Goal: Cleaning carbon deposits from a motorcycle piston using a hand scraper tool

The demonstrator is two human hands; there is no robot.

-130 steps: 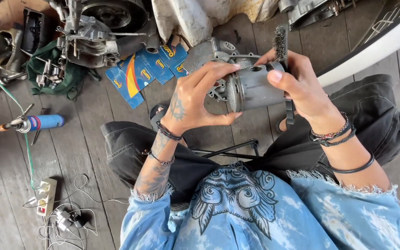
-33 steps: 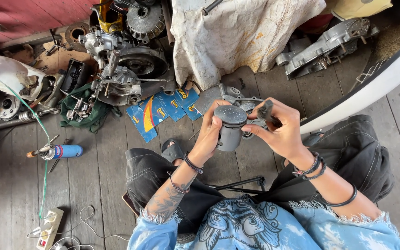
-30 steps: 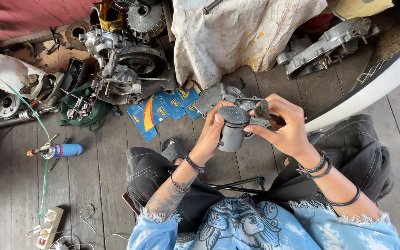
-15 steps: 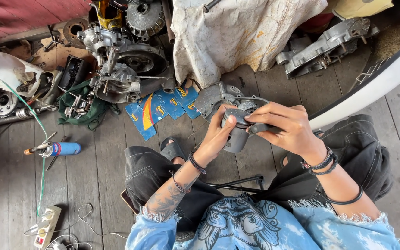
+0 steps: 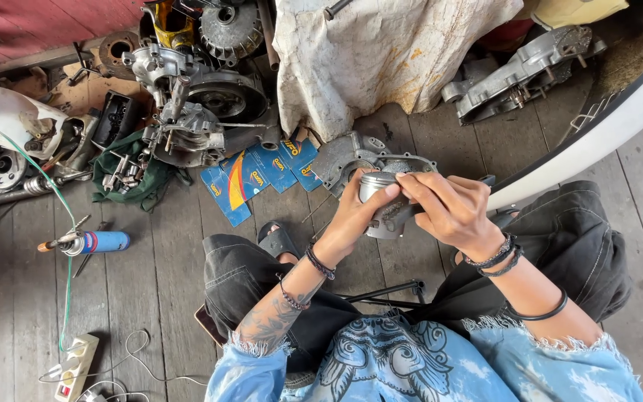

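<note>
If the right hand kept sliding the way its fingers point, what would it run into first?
The right hand points left across the metal cylinder it grips. Straight on, it would probably meet the left hand on the far side, though depth is hard to judge.

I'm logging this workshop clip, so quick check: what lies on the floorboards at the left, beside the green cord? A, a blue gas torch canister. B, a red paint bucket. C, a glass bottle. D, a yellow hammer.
A: a blue gas torch canister lies on its side on the wooden floorboards, right by the green cord; none of the other options shows there.
</note>
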